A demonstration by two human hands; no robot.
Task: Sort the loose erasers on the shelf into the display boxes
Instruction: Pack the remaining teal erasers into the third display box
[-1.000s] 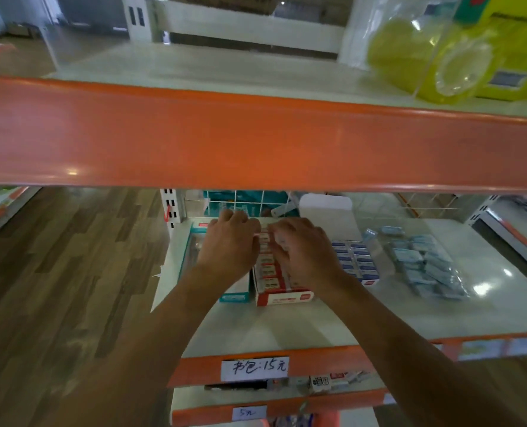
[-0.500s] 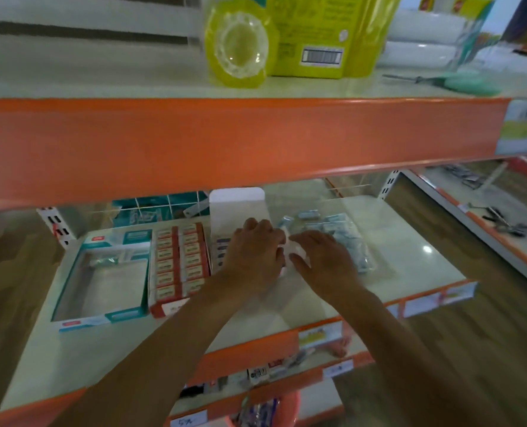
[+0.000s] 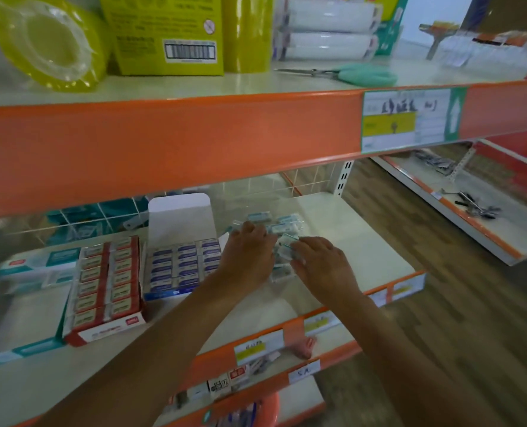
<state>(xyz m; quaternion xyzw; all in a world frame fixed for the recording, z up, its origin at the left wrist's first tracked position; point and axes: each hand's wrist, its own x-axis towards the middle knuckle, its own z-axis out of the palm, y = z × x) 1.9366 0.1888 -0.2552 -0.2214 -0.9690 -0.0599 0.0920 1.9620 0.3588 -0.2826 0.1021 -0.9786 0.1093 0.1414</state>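
Shop shelving with orange front rails, seen from above and in front; the middle shelf (image 3: 342, 223) carries everything relevant. From largest to smallest: at the left, a teal display box (image 3: 37, 348), nearly empty; beside it and touching, a red display box (image 3: 108, 285) filled with two columns of erasers; next, a blue display box (image 3: 179, 266) filled in rows, its white lid flap (image 3: 180, 217) standing upright at the back. The left hand (image 3: 248, 257) lies palm down just right of the blue box, and the right hand (image 3: 323, 266) lies palm down just beside it. Between and ahead of both hands is the pile of loose erasers (image 3: 282, 226), in clear wrappers with pale teal labels, resting on the shelf right of all three boxes. The fingers of both hands are bent and touch the near side of the pile; whether either set has actually closed round an eraser cannot be told, since the backs of the hands cover the contact. Most wrappers lie with their long axis across the shelf, left to right, though some are skewed. Judged from colour, the pile belongs in the teal box, well apart to the left; the left hand is the nearer to it, and any carry must pass over the red and blue boxes.
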